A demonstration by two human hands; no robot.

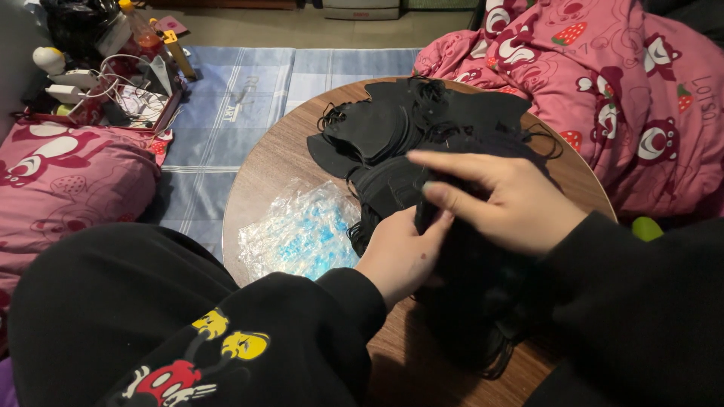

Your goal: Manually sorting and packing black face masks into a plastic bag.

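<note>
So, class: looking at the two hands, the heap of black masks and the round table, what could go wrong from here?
1. The black masks lie heaped with ear loops crossing, so lifting one may drag others along.
2. The plastic bags sit near the round table edge by the left hand; a nudge might slide them off.

Round wooden table [256, 169], striped mat [226, 113]
</note>
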